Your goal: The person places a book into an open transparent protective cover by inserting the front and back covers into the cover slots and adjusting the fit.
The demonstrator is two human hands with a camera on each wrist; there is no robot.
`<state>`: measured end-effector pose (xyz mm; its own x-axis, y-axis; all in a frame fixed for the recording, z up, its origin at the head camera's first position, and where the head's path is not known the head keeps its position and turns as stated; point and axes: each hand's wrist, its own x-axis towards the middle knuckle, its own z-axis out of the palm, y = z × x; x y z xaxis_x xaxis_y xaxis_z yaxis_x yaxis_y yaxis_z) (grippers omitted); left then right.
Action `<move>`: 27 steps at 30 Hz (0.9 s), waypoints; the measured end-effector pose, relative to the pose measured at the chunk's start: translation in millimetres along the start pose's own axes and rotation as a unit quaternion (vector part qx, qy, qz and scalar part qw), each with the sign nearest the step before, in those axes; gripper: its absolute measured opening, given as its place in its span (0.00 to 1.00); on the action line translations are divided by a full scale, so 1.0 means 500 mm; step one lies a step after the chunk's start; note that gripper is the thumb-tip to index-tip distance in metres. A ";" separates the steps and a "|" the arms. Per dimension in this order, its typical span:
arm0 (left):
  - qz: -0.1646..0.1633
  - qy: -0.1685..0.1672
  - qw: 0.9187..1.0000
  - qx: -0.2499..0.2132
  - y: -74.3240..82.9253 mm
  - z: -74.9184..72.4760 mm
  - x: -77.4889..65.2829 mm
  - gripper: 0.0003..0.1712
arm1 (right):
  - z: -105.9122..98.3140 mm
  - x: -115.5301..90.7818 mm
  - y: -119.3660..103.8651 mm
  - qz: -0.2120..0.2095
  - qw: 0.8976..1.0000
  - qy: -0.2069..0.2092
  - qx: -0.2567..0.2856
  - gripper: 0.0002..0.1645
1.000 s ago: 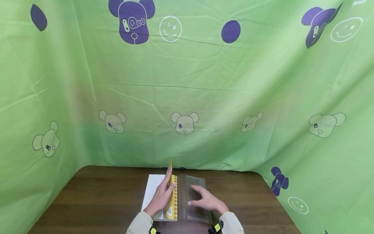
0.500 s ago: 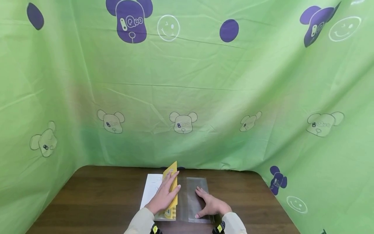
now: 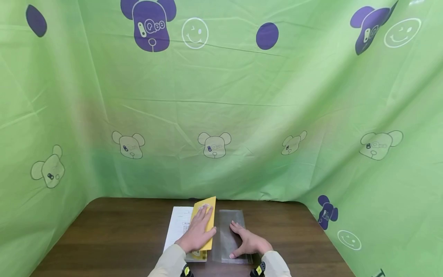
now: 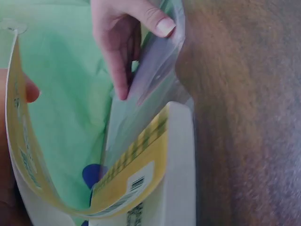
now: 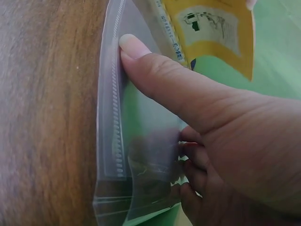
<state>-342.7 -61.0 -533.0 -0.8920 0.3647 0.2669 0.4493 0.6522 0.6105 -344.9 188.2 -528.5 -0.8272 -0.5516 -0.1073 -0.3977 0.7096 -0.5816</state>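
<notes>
A book with a yellow front cover [image 3: 212, 202] lies on the table, its white sheet [image 3: 175, 227] spread to the left. My left hand [image 3: 196, 232] rests on the raised yellow cover with straight fingers, the thumb tip past its right edge. In the left wrist view, the cover curves up from the book beside a checked strip and a barcode [image 4: 137, 182]. A clear plastic book cover [image 3: 226, 227] extends from the book to the right. My right hand [image 3: 252, 242] rests on its flap, thumb and fingers spread; in the right wrist view the thumb [image 5: 155, 70] touches the plastic near a ribbed seam.
The brown wooden table [image 3: 114, 234] reaches out on both sides of the book. A green cloth [image 3: 214, 100] with bear and smiley prints hangs behind the table and along both sides.
The yellow cover has swung from nearly upright over to the right, with my left hand pressing it. My right hand has come down onto the plastic flap, which now lies flatter.
</notes>
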 end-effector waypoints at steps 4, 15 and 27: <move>0.020 -0.019 0.999 0.042 0.005 0.011 0.004 0.42 | -0.001 0.001 0.001 0.005 1.000 -0.005 0.004 0.62; 0.048 -0.059 0.989 0.125 0.014 0.017 0.004 0.37 | -0.004 0.003 -0.006 0.003 1.000 0.002 0.004 0.61; 0.084 -0.064 0.979 0.174 -0.012 -0.002 0.003 0.37 | 0.000 0.002 0.001 0.013 1.000 -0.008 0.017 0.62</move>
<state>-346.6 -65.1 -535.3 -0.8002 0.5527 0.2329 0.5991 0.7544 0.2683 -345.9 188.1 -528.7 -0.8305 -0.5401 -0.1360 -0.3617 0.7087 -0.6057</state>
